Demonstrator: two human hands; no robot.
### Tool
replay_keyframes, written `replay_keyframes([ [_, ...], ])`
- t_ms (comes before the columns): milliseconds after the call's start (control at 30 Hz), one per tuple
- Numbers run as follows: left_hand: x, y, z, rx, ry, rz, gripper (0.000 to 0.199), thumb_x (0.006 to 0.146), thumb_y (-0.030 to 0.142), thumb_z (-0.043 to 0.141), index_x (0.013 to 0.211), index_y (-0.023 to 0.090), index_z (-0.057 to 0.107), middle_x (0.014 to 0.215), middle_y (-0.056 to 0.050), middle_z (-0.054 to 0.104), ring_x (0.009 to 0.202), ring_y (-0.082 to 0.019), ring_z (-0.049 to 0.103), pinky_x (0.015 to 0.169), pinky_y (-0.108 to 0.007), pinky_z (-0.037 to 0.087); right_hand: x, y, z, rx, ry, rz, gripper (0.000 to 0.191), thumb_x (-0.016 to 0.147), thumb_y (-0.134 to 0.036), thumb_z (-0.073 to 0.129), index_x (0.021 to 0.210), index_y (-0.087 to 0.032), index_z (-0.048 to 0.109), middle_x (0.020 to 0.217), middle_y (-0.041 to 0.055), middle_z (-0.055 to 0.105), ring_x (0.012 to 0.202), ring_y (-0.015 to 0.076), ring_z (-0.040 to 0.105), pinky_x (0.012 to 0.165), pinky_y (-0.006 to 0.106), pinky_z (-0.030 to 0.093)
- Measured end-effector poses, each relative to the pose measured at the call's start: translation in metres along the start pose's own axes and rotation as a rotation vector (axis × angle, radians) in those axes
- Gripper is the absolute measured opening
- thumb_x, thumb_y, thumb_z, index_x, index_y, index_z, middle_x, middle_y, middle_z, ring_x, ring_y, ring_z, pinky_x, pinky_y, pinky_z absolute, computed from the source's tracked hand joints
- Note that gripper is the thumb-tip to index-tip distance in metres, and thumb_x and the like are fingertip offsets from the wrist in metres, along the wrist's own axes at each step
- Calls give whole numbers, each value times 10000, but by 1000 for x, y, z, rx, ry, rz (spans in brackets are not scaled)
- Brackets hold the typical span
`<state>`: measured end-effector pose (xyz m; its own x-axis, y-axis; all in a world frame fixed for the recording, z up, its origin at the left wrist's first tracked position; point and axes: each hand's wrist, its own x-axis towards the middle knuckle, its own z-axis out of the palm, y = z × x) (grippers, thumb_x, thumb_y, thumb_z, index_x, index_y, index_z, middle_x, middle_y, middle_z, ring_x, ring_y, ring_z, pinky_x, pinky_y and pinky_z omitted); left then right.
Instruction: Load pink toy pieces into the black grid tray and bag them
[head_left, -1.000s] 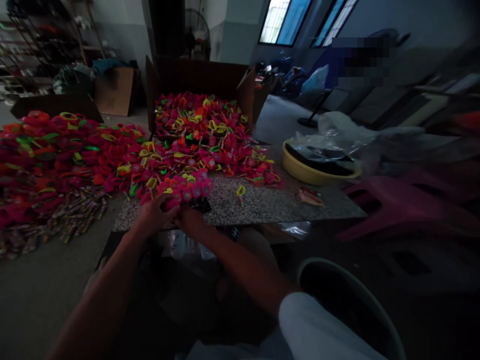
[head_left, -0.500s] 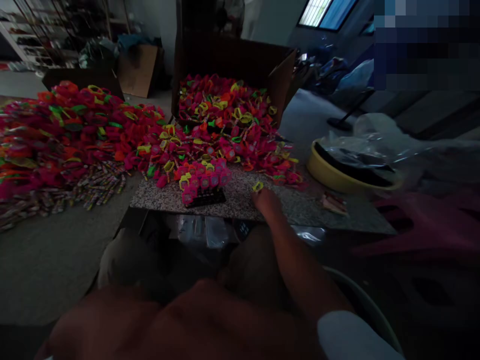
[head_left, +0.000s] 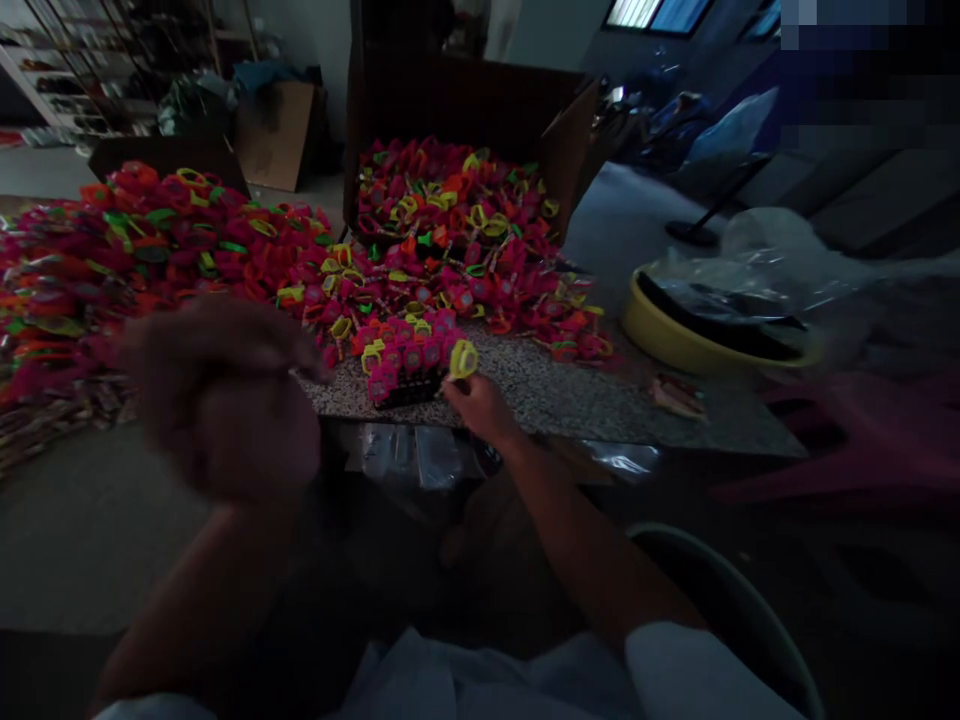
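Note:
A yellow toy watch (head_left: 463,360) is pinched in the fingertips of my right hand (head_left: 481,408), just right of a black rack (head_left: 412,389). Upright rows of mostly pink toy watches (head_left: 412,355) fill this rack, with some yellow and orange ones among them. Raised at the left and close to the camera, my left hand (head_left: 225,400) is smeared by motion. Whether its fingers hold anything does not show.
A cardboard box (head_left: 465,95) on its side spills colourful toy watches over the speckled stone slab (head_left: 555,390). More are heaped at left (head_left: 150,260), with thin printed sticks below. A yellow basin (head_left: 667,335) with plastic film stands right. A tub rim (head_left: 757,590) shows lower right.
My right hand has moved left with the yellow toy watch, up to the rack. My left arm has risen from the bottom of the view to the left. The camera has shifted slightly.

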<state>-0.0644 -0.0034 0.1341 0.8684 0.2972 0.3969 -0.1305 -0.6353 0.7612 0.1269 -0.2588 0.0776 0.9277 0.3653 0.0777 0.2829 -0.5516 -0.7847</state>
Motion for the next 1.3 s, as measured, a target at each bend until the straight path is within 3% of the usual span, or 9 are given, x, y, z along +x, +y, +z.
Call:
replay_keyframes([
  [133, 59, -21, 26, 3, -26, -38, 288, 891, 366, 589, 1082, 205, 733, 774, -12, 683, 728, -173, 638, 650, -261, 525, 8, -16, 44, 132, -69, -50, 315, 957, -423, 652, 1053, -158, 791, 847, 54, 770, 780, 223, 702, 799, 312, 540],
  [267, 85, -52, 46, -88, 31, -74, 312, 932, 393, 499, 1023, 183, 711, 758, -5, 661, 647, -141, 581, 621, -245, 490, 12, -12, 70, 128, -143, -92, 309, 989, -377, 661, 1175, -157, 772, 1021, 84, 795, 934, 250, 730, 895, 342, 545],
  [367, 85, -63, 56, -164, 33, -34, 359, 975, 430, 460, 998, 169, 706, 788, -18, 667, 649, -139, 584, 625, -251, 490, 11, -9, 79, 43, -142, -119, 311, 1016, -339, 649, 1265, -179, 742, 1139, 102, 791, 1042, 264, 732, 932, 338, 532],
  [567, 78, -53, 68, 33, -18, 124, 394, 1006, 483, 535, 1057, 176, 776, 1068, -100, 770, 973, -220, 703, 861, -323, 544, 8, -13, 82, -111, -148, -244, 297, 1051, -296, 619, 1310, -170, 691, 1242, 136, 767, 1136, 265, 711, 974, 324, 512],
  [767, 76, -51, 73, 132, -70, 54, 422, 978, 512, 603, 1186, 187, 773, 1045, -83, 797, 899, -208, 725, 847, -302, 549, 4, -23, 81, -271, -173, -285, 307, 1096, -319, 552, 1316, -148, 681, 1232, 153, 761, 1148, 276, 711, 963, 322, 502],
  [933, 74, -44, 76, 260, -121, -19, 627, 851, 598, 778, 1373, 256, 718, 1056, -57, 799, 888, -226, 734, 787, -291, 532, 3, -34, 84, -301, -170, -229, 324, 1101, -323, 545, 1330, -154, 700, 1277, 156, 757, 1156, 272, 718, 953, 309, 498],
  [1067, 76, -49, 75, 313, -91, -33, 603, 823, 629, 790, 1338, 318, 747, 1078, -43, 797, 923, -243, 741, 780, -294, 523, 3, -35, 70, -185, -314, -224, 277, 1034, -262, 630, 1276, -190, 745, 1231, 93, 789, 1094, 242, 733, 887, 278, 509],
  [1167, 80, -60, 65, 283, -82, -84, 641, 787, 699, 780, 1295, 308, 764, 995, -24, 782, 877, -228, 729, 776, -288, 519, 12, -21, 38, -131, -404, -260, 238, 959, -202, 676, 1163, -209, 799, 1134, 38, 814, 1005, 201, 737, 854, 246, 506],
  [1300, 87, -70, 50, 214, -129, -142, 723, 726, 770, 756, 1231, 255, 784, 811, 5, 711, 711, -181, 655, 662, -259, 482, 57, 15, -21, -330, -109, -42, 241, 975, -192, 592, 1049, -198, 821, 1042, 59, 810, 977, 213, 731, 885, 269, 511],
])
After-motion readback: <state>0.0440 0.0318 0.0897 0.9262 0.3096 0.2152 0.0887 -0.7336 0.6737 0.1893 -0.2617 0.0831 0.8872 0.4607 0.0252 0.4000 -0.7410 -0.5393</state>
